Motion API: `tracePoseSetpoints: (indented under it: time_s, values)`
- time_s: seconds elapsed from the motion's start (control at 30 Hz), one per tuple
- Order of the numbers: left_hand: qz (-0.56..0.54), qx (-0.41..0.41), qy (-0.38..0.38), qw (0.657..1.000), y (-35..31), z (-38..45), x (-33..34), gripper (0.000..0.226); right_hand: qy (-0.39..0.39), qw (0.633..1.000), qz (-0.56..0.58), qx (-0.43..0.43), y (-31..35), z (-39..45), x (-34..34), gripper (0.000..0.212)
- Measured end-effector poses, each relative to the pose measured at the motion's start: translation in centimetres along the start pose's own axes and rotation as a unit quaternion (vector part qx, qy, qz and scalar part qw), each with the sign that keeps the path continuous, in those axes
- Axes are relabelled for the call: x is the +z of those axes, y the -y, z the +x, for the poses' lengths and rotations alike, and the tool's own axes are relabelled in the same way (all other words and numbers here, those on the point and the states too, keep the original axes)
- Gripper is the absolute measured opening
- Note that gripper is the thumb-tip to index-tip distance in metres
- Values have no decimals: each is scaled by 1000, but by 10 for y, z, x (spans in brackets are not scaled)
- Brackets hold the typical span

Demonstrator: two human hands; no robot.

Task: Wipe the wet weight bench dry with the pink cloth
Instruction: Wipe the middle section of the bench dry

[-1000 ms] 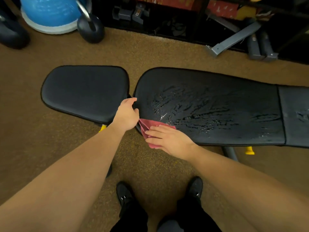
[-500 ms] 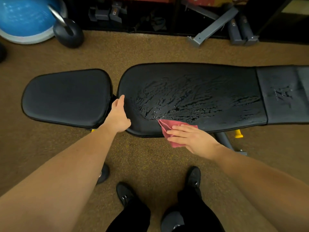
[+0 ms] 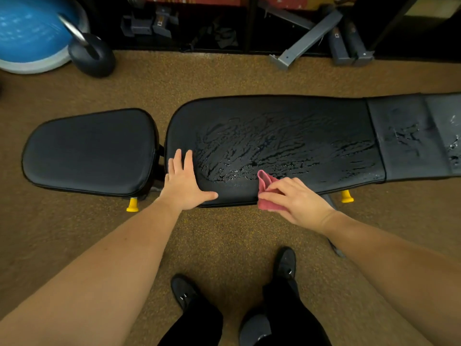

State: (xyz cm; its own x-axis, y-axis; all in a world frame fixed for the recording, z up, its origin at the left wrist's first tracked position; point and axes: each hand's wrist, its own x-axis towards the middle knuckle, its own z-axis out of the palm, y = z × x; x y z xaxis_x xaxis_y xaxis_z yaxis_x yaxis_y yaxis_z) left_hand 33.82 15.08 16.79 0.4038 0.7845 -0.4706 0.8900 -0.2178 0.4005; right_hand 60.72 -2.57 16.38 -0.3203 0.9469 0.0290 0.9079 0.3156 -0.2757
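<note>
The black weight bench lies across the floor in front of me. Its long back pad [image 3: 287,116] glistens with streaks of water over its middle and right. The separate seat pad [image 3: 89,151] on the left looks dry. My left hand [image 3: 185,183] rests flat, fingers straight, on the left end of the back pad. My right hand [image 3: 296,201] pinches the pink cloth [image 3: 265,182], which is bunched at the pad's near edge, just at the rim of the wet patch.
A blue balance dome [image 3: 27,38] and a black kettlebell [image 3: 91,54] stand at the far left. Grey metal frame parts [image 3: 306,38] lie along the dark rack at the back. Yellow bench knobs [image 3: 132,204] stick out below. My black shoes [image 3: 184,290] are on the brown floor.
My right hand has carried the pink cloth rightward along the pad's near edge and now pinches it bunched. My left hand has laid itself flat on the pad's left end.
</note>
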Motion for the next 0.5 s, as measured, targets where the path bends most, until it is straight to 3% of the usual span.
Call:
tracePoseSetpoints:
  time_s: [0.1,0.27,0.5]
  values:
    - [-11,-59,2,998,-3,-1,7,148,-61,998,-1,16,30,23,3,47]
    - [-33,-83,-5,996,-5,2,9,155,3,998,-19,57,56,49,45,56]
    - [-56,-102,-12,993,-1,2,12,156,-41,996,-27,71,37,24,40,60]
